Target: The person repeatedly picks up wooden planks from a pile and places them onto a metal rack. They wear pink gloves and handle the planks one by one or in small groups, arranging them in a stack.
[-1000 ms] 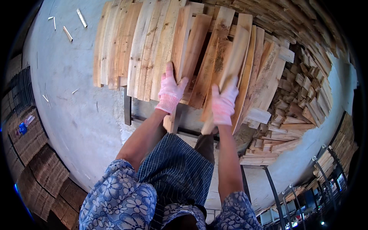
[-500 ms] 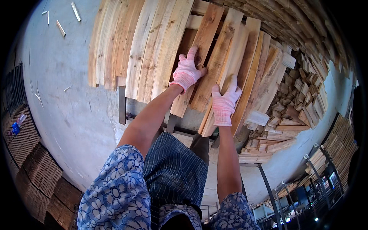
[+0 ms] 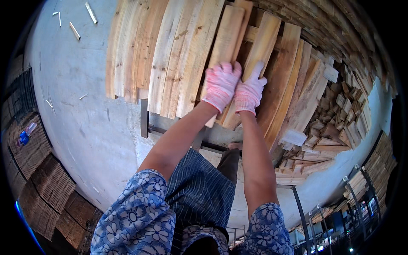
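My left hand [image 3: 222, 85], in a pink-and-white knitted glove, is closed over the near part of a pale wooden plank [image 3: 226, 36]. This plank overlaps a redder plank [image 3: 243, 27] on its right. Close beside it, my gloved right hand [image 3: 250, 90] is on a second plank [image 3: 264, 38]; one finger stretches along its face while others bend at its right edge. The thumb side of the right hand is partly hidden behind the left. Gaps between these planks show more wood underneath.
Planks lie side by side to the left [image 3: 174, 55], and more are at the right [image 3: 282, 80]. A dark metal frame [image 3: 145, 119] supports them. Short wood offcuts [image 3: 335, 110] are heaped at the right. Wood slivers [image 3: 75, 31] lie on the grey floor [image 3: 85, 127].
My left hand has gone from spread fingers to closed on a pale plank, which now overlaps the redder one. My right hand has come in beside the left, and the gap to its right has widened.
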Action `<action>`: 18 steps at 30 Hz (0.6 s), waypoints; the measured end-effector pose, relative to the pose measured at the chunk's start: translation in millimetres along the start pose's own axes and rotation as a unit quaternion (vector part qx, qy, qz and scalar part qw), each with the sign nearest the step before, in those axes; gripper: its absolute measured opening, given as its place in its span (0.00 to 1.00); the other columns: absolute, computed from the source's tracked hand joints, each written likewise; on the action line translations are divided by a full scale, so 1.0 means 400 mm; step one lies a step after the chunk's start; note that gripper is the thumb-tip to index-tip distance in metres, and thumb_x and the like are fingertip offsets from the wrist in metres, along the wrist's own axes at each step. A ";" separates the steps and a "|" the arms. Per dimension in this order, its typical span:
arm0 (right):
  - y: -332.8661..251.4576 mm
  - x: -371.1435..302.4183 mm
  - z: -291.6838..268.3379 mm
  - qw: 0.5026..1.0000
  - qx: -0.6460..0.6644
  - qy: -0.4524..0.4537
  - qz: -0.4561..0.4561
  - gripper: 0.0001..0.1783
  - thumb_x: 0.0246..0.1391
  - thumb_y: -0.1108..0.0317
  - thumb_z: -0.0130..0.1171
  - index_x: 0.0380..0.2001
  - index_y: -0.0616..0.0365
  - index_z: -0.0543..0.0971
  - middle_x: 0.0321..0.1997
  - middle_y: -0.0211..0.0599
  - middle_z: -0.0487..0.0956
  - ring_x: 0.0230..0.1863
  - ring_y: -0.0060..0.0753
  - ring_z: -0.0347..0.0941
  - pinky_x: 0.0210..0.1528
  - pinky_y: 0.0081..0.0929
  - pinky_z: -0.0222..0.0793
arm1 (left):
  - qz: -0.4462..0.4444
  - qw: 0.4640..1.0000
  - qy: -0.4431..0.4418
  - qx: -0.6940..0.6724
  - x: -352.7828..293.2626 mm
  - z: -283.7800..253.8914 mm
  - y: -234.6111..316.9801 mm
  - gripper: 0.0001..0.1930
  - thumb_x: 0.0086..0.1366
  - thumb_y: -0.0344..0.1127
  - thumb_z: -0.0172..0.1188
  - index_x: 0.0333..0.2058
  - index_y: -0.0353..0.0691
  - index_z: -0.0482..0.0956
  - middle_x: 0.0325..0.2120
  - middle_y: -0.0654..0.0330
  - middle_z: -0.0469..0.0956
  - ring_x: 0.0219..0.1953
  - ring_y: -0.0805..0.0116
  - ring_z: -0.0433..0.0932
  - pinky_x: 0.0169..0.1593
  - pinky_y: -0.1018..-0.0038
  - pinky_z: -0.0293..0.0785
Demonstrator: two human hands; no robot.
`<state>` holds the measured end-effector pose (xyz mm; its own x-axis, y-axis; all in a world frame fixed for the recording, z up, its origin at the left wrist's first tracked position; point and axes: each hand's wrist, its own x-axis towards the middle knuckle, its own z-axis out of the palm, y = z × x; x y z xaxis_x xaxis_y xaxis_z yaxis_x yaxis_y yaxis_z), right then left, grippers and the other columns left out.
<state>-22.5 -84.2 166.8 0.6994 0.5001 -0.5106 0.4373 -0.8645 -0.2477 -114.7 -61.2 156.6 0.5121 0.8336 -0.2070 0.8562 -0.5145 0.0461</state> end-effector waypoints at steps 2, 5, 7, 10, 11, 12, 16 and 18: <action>0.002 -0.012 -0.003 1.000 0.007 0.011 -0.008 0.51 0.57 0.46 0.65 0.76 0.33 0.48 0.63 0.58 0.66 0.56 0.62 0.75 0.53 0.54 0.76 | 0.048 0.998 -0.023 -0.043 -0.005 0.001 0.001 0.23 0.67 0.41 0.55 0.60 0.56 0.75 0.48 0.55 0.75 0.48 0.54 0.78 0.50 0.55 0.74; -0.001 -0.016 0.002 0.998 -0.026 0.040 -0.029 0.51 0.57 0.45 0.65 0.76 0.33 0.48 0.61 0.58 0.67 0.56 0.63 0.75 0.52 0.54 0.76 | 0.114 0.993 -0.014 -0.031 0.020 0.000 -0.066 0.20 0.67 0.42 0.55 0.57 0.58 0.77 0.48 0.56 0.76 0.51 0.54 0.76 0.53 0.55 0.71; 0.001 -0.011 0.008 0.998 -0.008 0.055 -0.039 0.51 0.56 0.47 0.65 0.76 0.35 0.50 0.60 0.60 0.68 0.53 0.65 0.76 0.52 0.54 0.76 | 0.090 0.994 -0.041 -0.047 0.037 -0.010 -0.097 0.19 0.64 0.44 0.59 0.54 0.59 0.79 0.48 0.57 0.76 0.53 0.53 0.74 0.55 0.54 0.68; -0.008 -0.017 -0.001 0.997 0.013 0.054 -0.054 0.51 0.55 0.48 0.65 0.77 0.39 0.51 0.58 0.62 0.68 0.49 0.67 0.77 0.51 0.55 0.76 | 0.067 0.995 -0.037 -0.063 0.033 -0.034 -0.141 0.22 0.59 0.46 0.64 0.53 0.60 0.80 0.49 0.56 0.76 0.54 0.51 0.73 0.55 0.51 0.68; -0.011 -0.018 -0.007 0.998 0.010 0.047 -0.049 0.52 0.55 0.48 0.66 0.77 0.39 0.50 0.58 0.62 0.68 0.49 0.67 0.77 0.52 0.55 0.76 | 0.064 0.994 -0.058 -0.073 0.036 -0.043 -0.144 0.21 0.60 0.47 0.64 0.53 0.60 0.79 0.49 0.55 0.76 0.55 0.50 0.73 0.55 0.51 0.68; -0.010 -0.027 -0.016 0.998 0.008 0.039 -0.045 0.52 0.55 0.48 0.66 0.77 0.40 0.50 0.58 0.62 0.68 0.50 0.68 0.77 0.52 0.55 0.75 | 0.061 0.992 -0.079 -0.082 0.037 -0.052 -0.146 0.21 0.60 0.47 0.63 0.53 0.59 0.79 0.49 0.54 0.76 0.55 0.49 0.73 0.55 0.50 0.68; -0.045 -0.046 -0.001 0.997 0.011 0.034 -0.068 0.53 0.56 0.46 0.66 0.77 0.44 0.50 0.58 0.64 0.68 0.53 0.68 0.76 0.54 0.56 0.75 | 0.072 0.982 -0.109 -0.136 0.040 -0.128 -0.247 0.23 0.65 0.53 0.60 0.54 0.50 0.78 0.53 0.50 0.75 0.57 0.44 0.73 0.59 0.50 0.70; -0.022 -0.027 0.066 0.983 0.021 0.085 -0.159 0.52 0.57 0.44 0.65 0.77 0.47 0.52 0.57 0.66 0.68 0.54 0.68 0.74 0.54 0.56 0.74 | 0.037 0.971 -0.175 -0.160 0.030 -0.142 -0.321 0.27 0.65 0.56 0.61 0.55 0.45 0.78 0.55 0.48 0.75 0.58 0.43 0.74 0.60 0.51 0.71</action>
<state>-48.9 -83.2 152.6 0.6171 0.7435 -0.2576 0.6279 -0.6627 -0.4081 -214.7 26.2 203.8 0.5667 0.6491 -0.5075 0.8238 -0.4347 0.3639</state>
